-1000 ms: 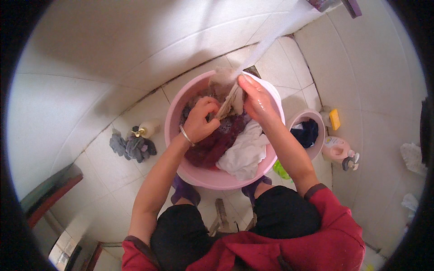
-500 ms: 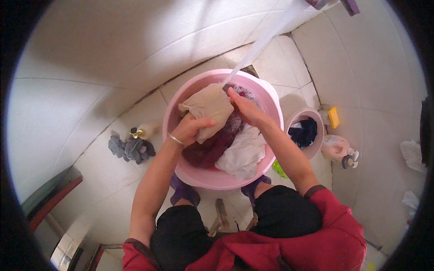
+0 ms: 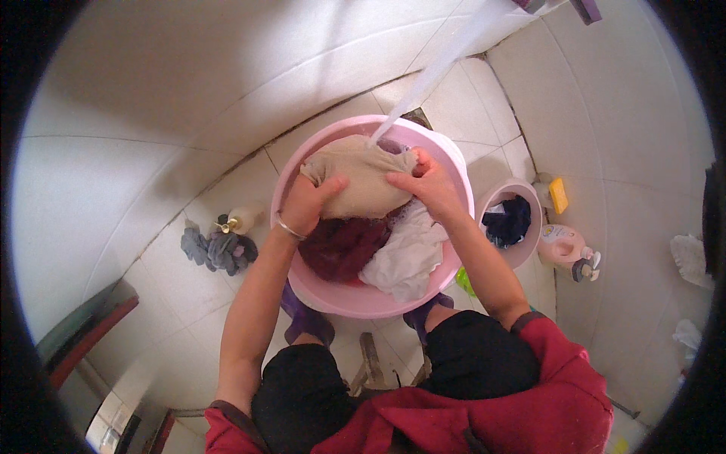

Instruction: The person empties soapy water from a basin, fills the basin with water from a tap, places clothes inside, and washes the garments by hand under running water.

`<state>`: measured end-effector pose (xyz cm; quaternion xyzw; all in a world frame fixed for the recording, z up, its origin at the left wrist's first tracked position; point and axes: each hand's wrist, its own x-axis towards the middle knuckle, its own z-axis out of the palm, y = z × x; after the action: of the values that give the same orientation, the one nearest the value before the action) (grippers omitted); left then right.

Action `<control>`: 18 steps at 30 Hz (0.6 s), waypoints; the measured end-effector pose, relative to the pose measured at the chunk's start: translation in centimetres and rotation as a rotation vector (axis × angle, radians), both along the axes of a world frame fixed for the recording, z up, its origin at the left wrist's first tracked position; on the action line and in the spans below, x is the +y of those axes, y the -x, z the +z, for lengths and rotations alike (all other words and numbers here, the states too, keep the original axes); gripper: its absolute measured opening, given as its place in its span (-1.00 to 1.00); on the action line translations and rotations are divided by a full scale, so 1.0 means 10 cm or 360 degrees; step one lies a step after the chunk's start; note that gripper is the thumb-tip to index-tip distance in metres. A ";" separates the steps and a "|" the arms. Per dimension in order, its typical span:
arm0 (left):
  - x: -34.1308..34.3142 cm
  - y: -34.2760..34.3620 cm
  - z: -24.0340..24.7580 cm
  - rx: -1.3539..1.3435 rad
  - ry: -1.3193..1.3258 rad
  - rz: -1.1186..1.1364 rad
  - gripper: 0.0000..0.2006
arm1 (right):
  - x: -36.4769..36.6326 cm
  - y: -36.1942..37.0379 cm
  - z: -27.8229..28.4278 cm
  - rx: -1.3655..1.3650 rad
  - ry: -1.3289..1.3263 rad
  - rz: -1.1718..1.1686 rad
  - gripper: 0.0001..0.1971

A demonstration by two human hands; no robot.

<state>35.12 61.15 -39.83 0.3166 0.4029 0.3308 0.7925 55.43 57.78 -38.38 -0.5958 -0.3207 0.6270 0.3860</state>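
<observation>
A beige cloth [image 3: 361, 181] is stretched between my two hands over a pink basin [image 3: 378, 304]. My left hand [image 3: 308, 203] grips its left side, thumb on top. At its upper right edge, my right hand [image 3: 429, 181] pinches the fabric, thumb pointing left. A stream of water [image 3: 431, 76] falls onto the cloth's far edge. Beneath it, a dark red garment [image 3: 344, 250] lies in the basin, and a white cloth [image 3: 408, 253] rests on the right, hanging near the rim. The fingers under the beige cloth are partly hidden.
On the right stand a small pink bucket [image 3: 490, 198] with dark clothing [image 3: 508, 223] in it, a pink detergent bottle [image 3: 561, 246] and a yellow box-like item [image 3: 558, 195]. Grey bunched cloths [image 3: 219, 250] lie on the left floor. Tiled walls rise behind and to the right.
My right hand has gone from open beside the cloth to gripping its right edge. The beige cloth is now spread wider, and my left hand has moved slightly up and left.
</observation>
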 end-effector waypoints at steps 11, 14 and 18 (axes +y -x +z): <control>-0.04 0.03 0.08 0.0398 -0.0398 -0.0713 -0.47 | -0.15 0.26 0.05 -0.0544 -0.0666 0.0421 -0.54; -0.04 0.21 -0.04 -0.0068 0.0000 -0.0688 -0.57 | -0.21 0.25 0.01 -0.0490 -0.0273 0.0585 -0.76; -0.07 0.29 -0.12 0.0168 -0.0087 -0.0960 -0.60 | -0.26 0.21 0.03 -0.0155 -0.0251 0.0353 -0.75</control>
<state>32.26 60.45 -41.05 0.4599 0.3223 0.0743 0.8241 53.29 55.15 -38.10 -0.5542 -0.4513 0.6090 0.3441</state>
